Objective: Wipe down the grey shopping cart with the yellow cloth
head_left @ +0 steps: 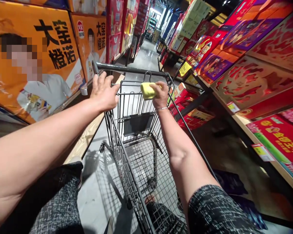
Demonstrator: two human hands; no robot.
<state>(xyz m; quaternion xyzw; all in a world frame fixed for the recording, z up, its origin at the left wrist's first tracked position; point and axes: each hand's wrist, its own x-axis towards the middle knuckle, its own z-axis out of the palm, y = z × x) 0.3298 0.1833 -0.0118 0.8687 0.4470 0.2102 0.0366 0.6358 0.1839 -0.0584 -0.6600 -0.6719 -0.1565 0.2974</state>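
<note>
A wire shopping cart (136, 143) stands in front of me in a shop aisle, its basket without goods. My left hand (104, 91) rests on the left end of the cart's dark handle bar (129, 69), fingers stretched over it. My right hand (160, 94) is closed round a yellow cloth (147, 90), pressed against the upper wire frame just below the handle bar. A thin bracelet circles my right wrist.
Orange printed boxes (39, 55) line the shelves on the left above a wooden ledge (88, 133). Red and purple gift boxes (246, 65) fill sloping shelves on the right. The shiny aisle floor (146, 55) runs ahead between them. My patterned trousers show at the bottom.
</note>
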